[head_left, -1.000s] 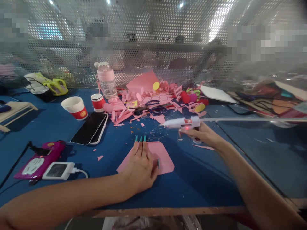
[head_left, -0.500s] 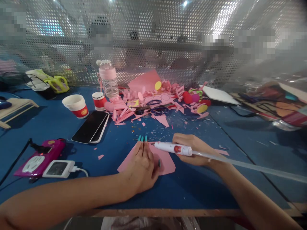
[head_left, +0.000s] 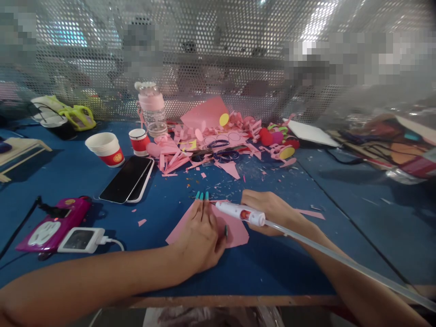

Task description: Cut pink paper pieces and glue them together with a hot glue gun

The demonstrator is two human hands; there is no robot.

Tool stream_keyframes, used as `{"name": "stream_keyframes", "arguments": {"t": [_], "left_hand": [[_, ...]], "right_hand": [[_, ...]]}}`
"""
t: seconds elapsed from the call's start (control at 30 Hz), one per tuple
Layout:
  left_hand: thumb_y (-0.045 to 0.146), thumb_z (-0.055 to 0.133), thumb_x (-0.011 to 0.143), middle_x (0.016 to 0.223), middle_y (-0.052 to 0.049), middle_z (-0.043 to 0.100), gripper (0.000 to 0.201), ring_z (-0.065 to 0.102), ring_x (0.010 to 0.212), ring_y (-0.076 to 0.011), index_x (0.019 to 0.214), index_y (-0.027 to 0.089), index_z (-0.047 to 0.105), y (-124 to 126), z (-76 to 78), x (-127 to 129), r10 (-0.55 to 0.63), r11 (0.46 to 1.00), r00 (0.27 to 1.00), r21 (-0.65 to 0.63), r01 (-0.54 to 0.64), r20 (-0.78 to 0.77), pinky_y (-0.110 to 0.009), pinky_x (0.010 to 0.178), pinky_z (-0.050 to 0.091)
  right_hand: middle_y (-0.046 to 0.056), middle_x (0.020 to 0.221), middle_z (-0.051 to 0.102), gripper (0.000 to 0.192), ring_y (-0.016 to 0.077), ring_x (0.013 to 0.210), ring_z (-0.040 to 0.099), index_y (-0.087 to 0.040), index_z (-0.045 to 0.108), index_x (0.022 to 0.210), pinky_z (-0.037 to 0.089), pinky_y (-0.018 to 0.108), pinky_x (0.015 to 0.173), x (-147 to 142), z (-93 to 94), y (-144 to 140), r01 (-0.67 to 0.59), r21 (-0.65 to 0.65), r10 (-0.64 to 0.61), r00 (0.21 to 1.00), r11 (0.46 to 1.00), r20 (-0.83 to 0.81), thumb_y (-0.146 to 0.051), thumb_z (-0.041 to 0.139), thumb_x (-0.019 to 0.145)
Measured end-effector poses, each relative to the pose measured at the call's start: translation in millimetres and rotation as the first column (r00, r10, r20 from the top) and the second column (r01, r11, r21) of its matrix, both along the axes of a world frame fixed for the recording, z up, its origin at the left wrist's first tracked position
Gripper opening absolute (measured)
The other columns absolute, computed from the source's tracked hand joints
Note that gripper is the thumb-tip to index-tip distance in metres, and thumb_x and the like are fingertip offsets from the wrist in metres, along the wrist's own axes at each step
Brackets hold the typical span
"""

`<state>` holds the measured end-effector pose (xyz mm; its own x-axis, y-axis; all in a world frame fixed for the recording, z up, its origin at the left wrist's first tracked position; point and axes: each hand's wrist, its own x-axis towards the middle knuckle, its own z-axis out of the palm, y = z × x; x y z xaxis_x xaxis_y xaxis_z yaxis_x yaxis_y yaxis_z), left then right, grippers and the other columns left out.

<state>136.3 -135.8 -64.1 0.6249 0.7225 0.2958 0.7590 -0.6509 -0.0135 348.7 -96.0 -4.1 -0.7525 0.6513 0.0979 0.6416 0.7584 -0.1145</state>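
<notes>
A pink sheet (head_left: 236, 234) lies on the blue table near the front edge. My left hand (head_left: 200, 234) is laid flat on it, with straight fingers side by side pointing away from me and the thumb beside them. My right hand (head_left: 269, 209) is wrapped around a white glue gun (head_left: 238, 212), and a long translucent glue stick (head_left: 316, 247) trails from its back end to the lower right. The gun's narrow tip points left, close to my left fingertips at the far edge of the sheet. Its handle is hidden behind the gun and my fingers.
Beyond my hands is a heap of pink scraps (head_left: 166, 159) with scissors (head_left: 223, 154). To the left are two phones (head_left: 126, 179), paper cups (head_left: 105, 149), a bottle (head_left: 152, 111) and a purple power strip (head_left: 71, 211). A perforated metal screen (head_left: 218, 59) stands behind the table.
My right hand and the glue gun have shifted slightly left, and the trailing glue stick now slopes more steeply downward. My left hand stays in place on the sheet.
</notes>
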Motion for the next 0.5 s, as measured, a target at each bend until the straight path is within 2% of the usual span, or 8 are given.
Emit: {"name": "stream_keyframes", "arguments": {"t": [0.17,0.5], "left_hand": [[0.036,0.039,0.084,0.118,-0.036,0.053,0.059,0.053,0.114,-0.0406,0.112,-0.014,0.053,0.0,2.6,-0.5,-0.011,0.999,1.000,0.048,0.012,-0.016,-0.052,0.100,0.033],[0.035,0.035,0.086,0.123,-0.037,0.050,0.061,0.049,0.119,-0.0396,0.118,-0.015,0.047,-0.2,2.3,-0.7,-0.007,1.000,1.000,0.009,0.007,-0.021,-0.053,0.104,0.025]], "right_hand": [[0.002,0.067,0.046,0.014,0.0127,0.057,0.041,-0.019,0.044,0.068,0.026,0.026,0.052,0.3,-0.4,-0.1,0.000,0.011,0.000,1.000,1.000,0.010,-0.024,0.042,0.081],[0.001,0.064,0.044,0.017,0.0123,0.054,0.038,-0.021,0.039,0.064,0.026,0.026,0.051,5.9,6.3,-3.3,0.039,-0.028,-0.039,0.999,0.999,0.001,-0.022,0.040,0.081]]}}
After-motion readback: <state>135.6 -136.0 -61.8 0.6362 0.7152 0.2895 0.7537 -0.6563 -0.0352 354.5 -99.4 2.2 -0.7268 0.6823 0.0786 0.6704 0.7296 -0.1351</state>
